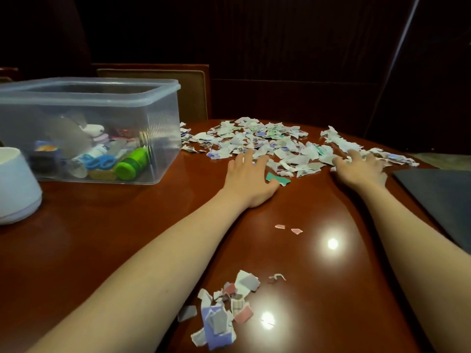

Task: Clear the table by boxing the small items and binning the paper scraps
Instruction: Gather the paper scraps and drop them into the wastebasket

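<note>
A wide spread of torn paper scraps (257,140) covers the far middle of the brown table (107,238). My left hand (248,178) lies flat at the near edge of that spread, fingers splayed, a green scrap (277,178) beside its thumb. My right hand (362,168) rests on the scraps farther right, fingers spread. A smaller heap of scraps (220,309) lies near me, with two pink bits (288,228) between. The clear plastic box (163,103) at left holds small items, among them a green bottle (131,163) and blue scissors (98,161).
A white round container (15,184) stands at the left edge in front of the box. A dark flat board (438,200) lies on the table at right. A chair back (193,93) rises behind the table's far edge.
</note>
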Tool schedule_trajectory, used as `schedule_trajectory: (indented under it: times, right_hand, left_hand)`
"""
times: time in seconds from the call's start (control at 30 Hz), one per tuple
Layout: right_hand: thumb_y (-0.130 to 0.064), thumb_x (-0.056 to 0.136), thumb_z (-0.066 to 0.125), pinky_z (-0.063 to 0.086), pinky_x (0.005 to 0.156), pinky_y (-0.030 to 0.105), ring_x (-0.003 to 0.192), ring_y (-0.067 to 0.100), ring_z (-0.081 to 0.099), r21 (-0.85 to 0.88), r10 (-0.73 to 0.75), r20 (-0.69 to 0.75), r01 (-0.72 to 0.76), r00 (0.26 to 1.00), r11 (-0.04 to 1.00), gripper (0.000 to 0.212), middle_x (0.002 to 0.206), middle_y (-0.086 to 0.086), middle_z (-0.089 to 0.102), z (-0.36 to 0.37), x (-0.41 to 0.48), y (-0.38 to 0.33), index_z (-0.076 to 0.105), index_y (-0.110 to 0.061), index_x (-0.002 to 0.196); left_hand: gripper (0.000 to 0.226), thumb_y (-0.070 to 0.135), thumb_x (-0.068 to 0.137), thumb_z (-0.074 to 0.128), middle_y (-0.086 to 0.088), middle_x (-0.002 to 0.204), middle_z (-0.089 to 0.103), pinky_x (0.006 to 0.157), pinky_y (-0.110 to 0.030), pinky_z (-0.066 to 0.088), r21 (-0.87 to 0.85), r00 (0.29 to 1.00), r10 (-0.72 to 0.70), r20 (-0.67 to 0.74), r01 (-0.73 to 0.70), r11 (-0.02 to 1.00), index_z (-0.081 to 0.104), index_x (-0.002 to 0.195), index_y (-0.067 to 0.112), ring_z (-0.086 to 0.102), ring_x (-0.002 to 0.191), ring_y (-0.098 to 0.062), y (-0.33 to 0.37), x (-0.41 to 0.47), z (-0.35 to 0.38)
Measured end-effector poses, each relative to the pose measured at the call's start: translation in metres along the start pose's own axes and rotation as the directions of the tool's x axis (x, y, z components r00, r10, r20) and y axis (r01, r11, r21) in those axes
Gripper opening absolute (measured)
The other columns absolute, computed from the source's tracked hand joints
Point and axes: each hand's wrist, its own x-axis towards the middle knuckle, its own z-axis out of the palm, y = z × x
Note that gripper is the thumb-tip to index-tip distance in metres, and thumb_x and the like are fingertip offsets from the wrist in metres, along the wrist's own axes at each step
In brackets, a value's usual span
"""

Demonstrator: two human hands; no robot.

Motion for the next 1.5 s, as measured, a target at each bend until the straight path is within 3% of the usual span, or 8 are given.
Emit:
schedule_trajectory:
  times: [0.23,0.43,0.6,0.77,0.97,1.17,1.37,1.5]
  right_hand:
    - [-0.046,0.095,0.04,0.034,0.106,0.049,0.122,0.029,0.047,-0.011,-0.348,0.243,0.362,0.905,0.932,0.034,0.135,0.011,0.052,0.012,-0.01,-0.032,0.056,-0.024,0.116]
    - [-0.023,0.096,0.046,0.035,0.08,0.029,0.105,0.024,0.05,0.148,-0.551,0.305,0.533,0.776,0.833,0.028,0.12,0.012,0.055,0.014,-0.055,-0.066,0.058,-0.004,0.114]
    - [-0.023,0.094,0.05,0.028,0.067,0.03,0.079,0.021,0.042,0.15,-0.558,0.299,0.539,0.774,0.829,0.026,0.075,-0.001,0.04,0.016,-0.065,-0.067,0.039,-0.012,0.072]
    - [-0.019,0.092,0.05,0.028,0.06,0.031,0.066,0.016,0.04,0.184,-0.588,0.261,0.559,0.765,0.809,0.031,0.069,-0.003,0.039,0.014,-0.09,-0.07,0.035,-0.016,0.064]
    - [-0.019,0.091,0.052,0.031,0.063,0.031,0.075,0.019,0.044,0.233,-0.587,0.264,0.54,0.765,0.809,0.022,0.078,0.003,0.049,0.004,-0.129,-0.067,0.048,-0.011,0.07]
    - [-0.012,0.085,0.057,0.026,0.057,0.026,0.061,0.014,0.037,0.424,-0.569,0.259,0.437,0.781,0.793,0.032,0.062,0.0,0.042,-0.009,-0.171,-0.064,0.045,-0.019,0.056]
    - [-0.004,0.086,0.053,0.044,0.067,0.026,0.07,0.016,0.054,0.689,-0.538,0.216,0.263,0.815,0.676,0.024,0.072,0.002,0.06,-0.016,-0.204,-0.06,0.065,-0.014,0.068]
    - [-0.004,0.088,0.053,0.043,0.073,0.027,0.077,0.015,0.057,0.73,-0.577,0.218,0.261,0.787,0.632,0.033,0.076,-0.003,0.063,-0.019,-0.222,-0.064,0.066,-0.027,0.068]
  left_hand:
    - [0.064,0.061,0.092,0.028,-0.011,0.158,0.01,0.114,-0.055,0.003,-0.043,0.976,-0.126,0.18,0.136,0.99,0.019,0.148,0.032,0.005,0.145,-0.035,-0.008,0.019,0.007]
    - [0.056,0.049,0.095,0.034,-0.012,0.144,0.039,0.109,-0.044,0.026,-0.098,0.99,0.0,0.139,0.014,0.995,0.035,0.14,0.015,0.035,0.133,-0.03,-0.011,0.011,0.002]
    - [0.068,0.04,0.094,0.044,-0.012,0.146,0.04,0.101,-0.038,0.035,-0.288,0.987,0.041,0.158,0.006,0.958,0.012,0.15,0.02,0.042,0.129,-0.032,-0.014,-0.006,-0.007]
    - [0.047,0.035,0.094,0.044,-0.002,0.138,0.048,0.099,-0.034,0.038,-0.336,0.978,0.129,0.162,-0.068,0.939,0.04,0.139,0.025,0.045,0.126,-0.022,-0.018,-0.025,-0.014]
    - [0.041,0.033,0.093,0.047,-0.003,0.129,0.053,0.085,-0.029,0.038,-0.37,0.975,0.125,0.184,-0.049,0.928,0.047,0.133,0.023,0.05,0.115,-0.02,-0.02,-0.061,-0.025]
    - [0.05,0.029,0.093,0.048,-0.001,0.143,0.043,0.1,-0.032,0.038,-0.404,0.966,0.099,0.237,0.006,0.915,0.039,0.141,0.019,0.044,0.126,-0.018,-0.028,-0.101,-0.037]
    - [0.028,0.022,0.09,0.044,-0.001,0.115,0.06,0.095,-0.038,0.043,-0.708,0.972,0.104,0.211,0.078,0.702,0.055,0.115,0.026,0.054,0.108,-0.021,-0.036,-0.144,-0.046]
    - [0.049,0.024,0.07,0.035,0.0,0.114,0.059,0.096,-0.026,0.042,-0.862,0.985,0.089,0.149,0.085,0.501,0.05,0.116,0.027,0.054,0.11,-0.012,-0.037,-0.175,-0.059]
